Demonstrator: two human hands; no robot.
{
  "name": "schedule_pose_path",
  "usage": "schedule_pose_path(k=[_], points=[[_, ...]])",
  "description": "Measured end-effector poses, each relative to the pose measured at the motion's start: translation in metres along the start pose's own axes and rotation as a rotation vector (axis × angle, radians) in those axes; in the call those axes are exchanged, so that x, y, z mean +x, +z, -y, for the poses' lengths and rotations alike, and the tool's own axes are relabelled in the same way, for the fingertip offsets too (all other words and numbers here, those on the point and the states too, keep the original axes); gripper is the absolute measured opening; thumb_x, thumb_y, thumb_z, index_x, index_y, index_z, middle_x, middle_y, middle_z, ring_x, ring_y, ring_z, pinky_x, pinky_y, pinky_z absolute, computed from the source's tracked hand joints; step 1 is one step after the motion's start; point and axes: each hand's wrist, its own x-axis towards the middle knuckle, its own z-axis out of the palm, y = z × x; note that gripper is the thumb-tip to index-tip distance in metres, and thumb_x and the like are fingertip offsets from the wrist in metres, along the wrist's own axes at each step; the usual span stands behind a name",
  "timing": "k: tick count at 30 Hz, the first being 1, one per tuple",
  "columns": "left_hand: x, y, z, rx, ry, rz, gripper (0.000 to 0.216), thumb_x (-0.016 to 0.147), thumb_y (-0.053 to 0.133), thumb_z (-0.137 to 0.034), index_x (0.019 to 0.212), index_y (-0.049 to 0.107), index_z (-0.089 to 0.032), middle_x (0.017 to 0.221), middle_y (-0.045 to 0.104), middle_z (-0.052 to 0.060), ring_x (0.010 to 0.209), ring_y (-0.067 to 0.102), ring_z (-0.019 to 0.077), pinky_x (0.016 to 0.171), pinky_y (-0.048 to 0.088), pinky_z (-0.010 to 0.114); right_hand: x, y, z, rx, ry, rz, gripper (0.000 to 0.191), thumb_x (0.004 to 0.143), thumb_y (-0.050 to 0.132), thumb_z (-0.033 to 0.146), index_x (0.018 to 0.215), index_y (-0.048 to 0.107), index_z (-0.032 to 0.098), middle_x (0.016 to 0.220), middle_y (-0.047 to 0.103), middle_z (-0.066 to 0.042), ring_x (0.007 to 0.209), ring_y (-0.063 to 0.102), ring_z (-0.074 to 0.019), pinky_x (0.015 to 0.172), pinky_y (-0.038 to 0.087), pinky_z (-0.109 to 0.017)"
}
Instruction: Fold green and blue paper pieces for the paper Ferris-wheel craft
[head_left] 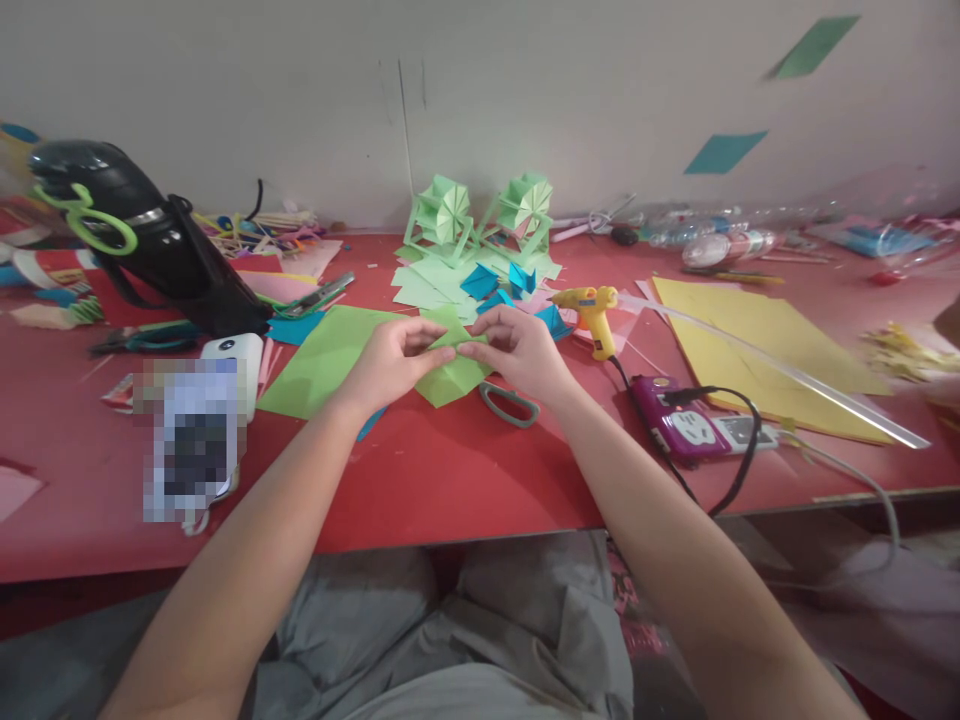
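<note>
My left hand (391,362) and my right hand (517,350) meet over the red table (450,480), both pinching a small folded piece of light green paper (454,372). The fingers of each hand are closed on its upper edge. A larger green sheet (319,362) lies flat just left of the left hand. Grey-handled scissors (510,403) lie under my right wrist. Folded blue paper pieces (517,285) and a stack of pale green squares (431,280) sit just beyond my hands.
Two green paper pinwheel models (480,215) stand at the back. A yellow glue gun (592,310), purple power strip (694,425), yellow sheet (757,335) and clear ruler (787,375) lie to the right. A black bag (161,250) and white device (236,355) sit left.
</note>
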Motion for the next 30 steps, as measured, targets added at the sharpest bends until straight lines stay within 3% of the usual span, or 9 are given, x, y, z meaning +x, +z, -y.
schedule_pose_path(k=[6, 13, 19, 30], points=[[0.0012, -0.0019, -0.0006, -0.010, -0.046, -0.048, 0.037, 0.068, 0.084, -0.044, 0.092, 0.071, -0.019, 0.086, 0.075, 0.005, 0.087, 0.071, 0.0231, 0.074, 0.054, 0.031, 0.0004, -0.0018, -0.0006, -0.011, -0.014, -0.006, 0.040, 0.074, 0.080, 0.049, 0.087, 0.057, 0.019, 0.057, 0.048, 0.007, 0.053, 0.041, -0.0086, 0.051, 0.033, -0.025], [0.0003, -0.0021, -0.0005, -0.014, -0.038, 0.007, 0.039, 0.069, 0.083, -0.045, 0.097, 0.071, -0.020, 0.096, 0.075, 0.005, 0.099, 0.069, 0.0240, 0.082, 0.054, 0.031, -0.0007, 0.0006, 0.0010, -0.004, -0.026, 0.017, 0.040, 0.074, 0.080, 0.049, 0.087, 0.057, 0.019, 0.059, 0.046, 0.007, 0.054, 0.041, -0.0083, 0.052, 0.034, -0.025], [0.0011, -0.0028, 0.0015, -0.026, -0.075, -0.015, 0.038, 0.068, 0.083, -0.044, 0.094, 0.071, -0.019, 0.088, 0.075, 0.005, 0.092, 0.071, 0.0244, 0.077, 0.054, 0.032, -0.0006, 0.0001, 0.0015, -0.015, -0.054, -0.001, 0.036, 0.074, 0.081, 0.044, 0.086, 0.057, 0.018, 0.058, 0.042, 0.008, 0.053, 0.037, -0.0076, 0.051, 0.031, -0.025], [0.0018, -0.0089, 0.0010, -0.035, -0.076, -0.026, 0.039, 0.066, 0.085, -0.043, 0.093, 0.071, -0.018, 0.087, 0.076, 0.006, 0.089, 0.071, 0.0246, 0.077, 0.053, 0.035, 0.0008, -0.0042, 0.0050, 0.066, -0.019, 0.072, 0.033, 0.082, 0.072, 0.050, 0.088, 0.061, 0.019, 0.074, 0.060, 0.000, 0.063, 0.051, -0.0107, 0.056, 0.041, -0.024]])
